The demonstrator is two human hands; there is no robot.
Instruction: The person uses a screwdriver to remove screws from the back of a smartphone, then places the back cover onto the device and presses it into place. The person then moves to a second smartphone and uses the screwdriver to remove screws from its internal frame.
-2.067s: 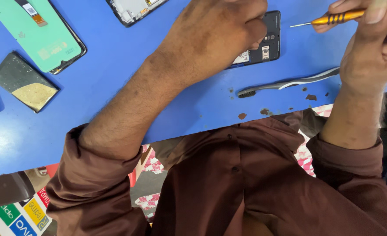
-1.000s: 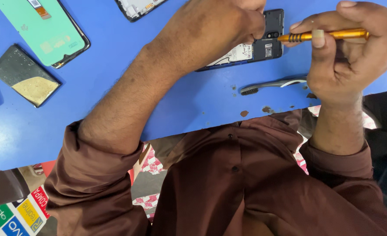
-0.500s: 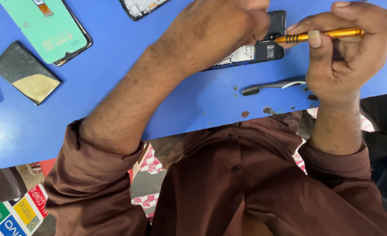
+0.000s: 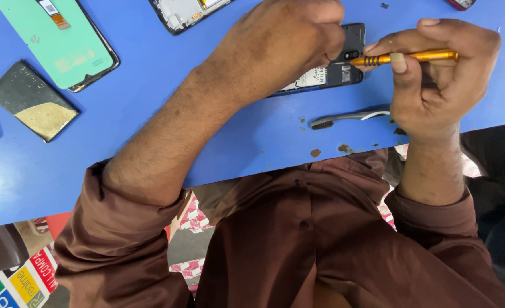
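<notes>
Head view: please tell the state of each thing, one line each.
Phone: back off, insides showing, flat on the table.
Screwdriver: level, tip at the phone, in the right hand.
Left hand: pressing on the phone.
Brush: lying flat.
Green screen panel: lying flat.

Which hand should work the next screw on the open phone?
Right. The right hand grips the orange screwdriver, its tip at the open phone; the left hand pins that phone down.

Blue table [image 4: 149,131] bears opened phone [image 4: 335,71], toothbrush [image 4: 346,118], green screen panel [image 4: 58,40].
</notes>
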